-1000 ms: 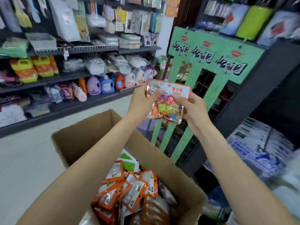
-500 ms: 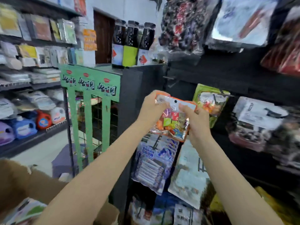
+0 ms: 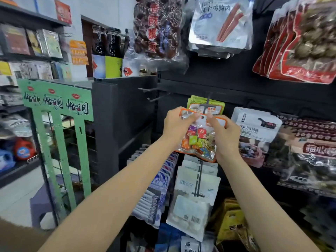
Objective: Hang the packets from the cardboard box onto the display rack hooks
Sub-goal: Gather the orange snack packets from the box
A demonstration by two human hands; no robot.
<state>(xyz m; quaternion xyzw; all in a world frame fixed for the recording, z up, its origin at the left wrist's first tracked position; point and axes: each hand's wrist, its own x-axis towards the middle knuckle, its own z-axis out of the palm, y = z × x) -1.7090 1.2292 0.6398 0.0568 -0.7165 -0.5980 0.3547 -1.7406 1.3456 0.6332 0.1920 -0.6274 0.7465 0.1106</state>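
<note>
clear orange-edged packet of coloured sweets, pinched at its top corners by left hand and right hand, before dark display rack hook.

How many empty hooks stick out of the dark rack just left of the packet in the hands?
2: an upper empty hook and a lower empty hook, both up and left of the candy packet. Hanging packets may hide others.
</note>
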